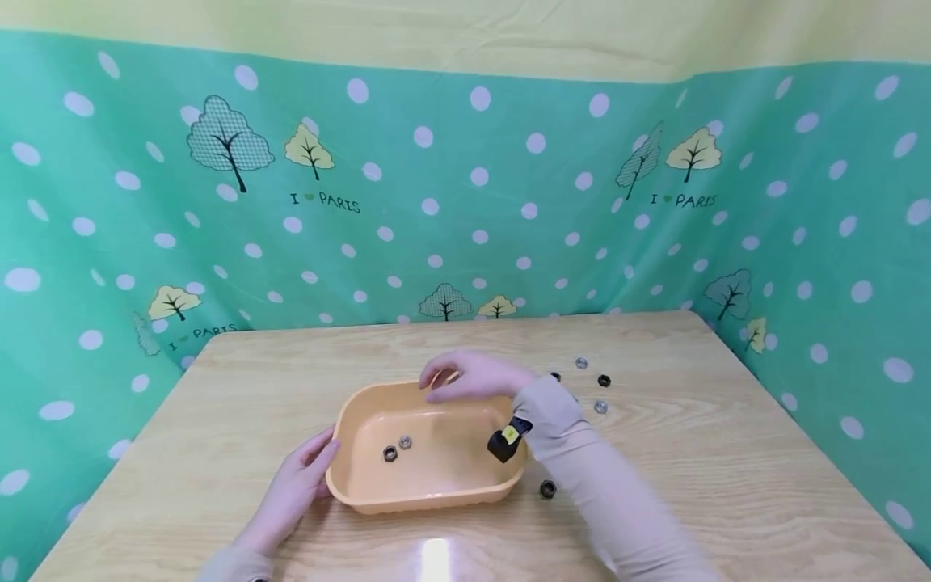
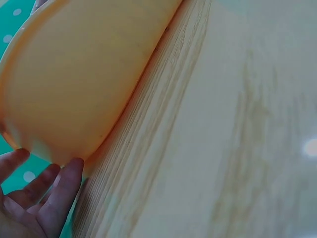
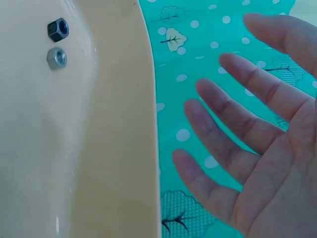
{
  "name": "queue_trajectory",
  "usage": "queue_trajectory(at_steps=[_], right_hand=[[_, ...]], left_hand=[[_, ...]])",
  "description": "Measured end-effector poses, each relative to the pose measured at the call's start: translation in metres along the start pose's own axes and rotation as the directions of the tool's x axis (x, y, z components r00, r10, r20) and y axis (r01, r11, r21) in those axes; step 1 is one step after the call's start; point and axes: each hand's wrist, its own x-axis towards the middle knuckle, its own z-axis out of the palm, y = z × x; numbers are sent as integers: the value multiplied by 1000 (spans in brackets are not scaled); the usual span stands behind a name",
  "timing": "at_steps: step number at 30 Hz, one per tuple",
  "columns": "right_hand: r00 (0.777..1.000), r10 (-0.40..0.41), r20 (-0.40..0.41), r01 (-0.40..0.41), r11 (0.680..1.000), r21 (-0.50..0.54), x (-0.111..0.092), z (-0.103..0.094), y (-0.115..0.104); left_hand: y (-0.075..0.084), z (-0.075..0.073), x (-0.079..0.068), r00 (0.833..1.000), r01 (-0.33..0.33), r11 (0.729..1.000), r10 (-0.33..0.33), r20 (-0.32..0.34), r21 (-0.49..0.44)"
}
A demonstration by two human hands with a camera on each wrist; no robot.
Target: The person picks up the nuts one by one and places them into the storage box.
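Note:
A peach plastic basin [image 1: 429, 499] sits on the wooden table. At its left end my left hand [image 1: 300, 477] holds it, thumb at the rim and fingertips against the outer wall, as the left wrist view shows under the basin [image 2: 89, 74]. My right hand [image 1: 473, 377] is over the far rim with its fingers spread and nothing in them; the right wrist view shows the bare palm of that hand [image 3: 267, 134]. Inside the basin lie a dark hex nut [image 1: 389, 453] and a silver hex nut [image 1: 405, 442], side by side toward the left.
Right of the basin, several loose nuts lie on the table [image 1: 727, 453], among them silver nuts [image 1: 600, 406] and a dark nut [image 1: 604, 380]. Another dark nut [image 1: 548, 488] is near the basin's front right corner. My right sleeve partly covers others. A dotted green curtain [image 1: 451, 194] hangs behind.

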Motion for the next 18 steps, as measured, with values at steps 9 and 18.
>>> queue_trajectory(at_steps=[9, 18], right_hand=[[998, 22, -54, -22, 1000, 6, -20, -18, 8], [993, 19, -113, -19, 1000, 0, -40, -17, 26]], left_hand=[[5, 0, 4, 1000, -1, 1000, 1, -3, -10], [2, 0, 1, 1000, 7, 1000, -7, -8, -28]])
